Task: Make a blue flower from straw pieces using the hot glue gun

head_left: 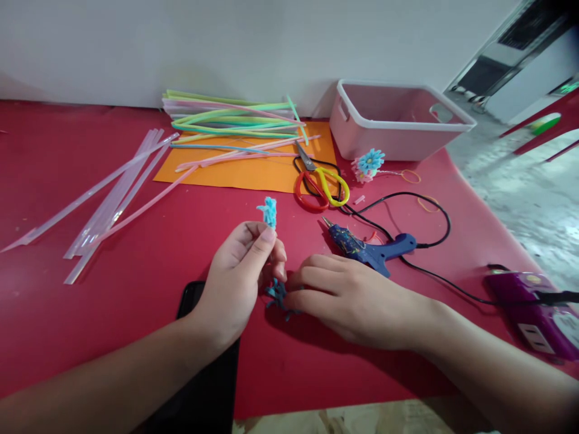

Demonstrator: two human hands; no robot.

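Between the thumb and fingers of my left hand [239, 274] a small light-blue fuzzy piece of bent pipe cleaner [269, 212] stands upright. Just right of it, my right hand [348, 295] is low over the red table, its fingers curled at a little cluster of dark teal pipe-cleaner pieces [277, 292]. Its fingertips are partly hidden, so I cannot make out what they grip. Beyond the right hand lies a blue glue gun [362, 247], its nozzle pointing to the back left. Scissors [316, 181] with one red and one yellow handle rest farther back.
Pastel pipe cleaners [235, 117] lie on an orange sheet [217, 175]. Clear glue sticks [122, 187] are at left, a pink bin [380, 135] and a blue-pink flower [371, 161] at back right. A black phone [208, 374] sits under my left arm; a cord runs to a purple power strip [529, 307].
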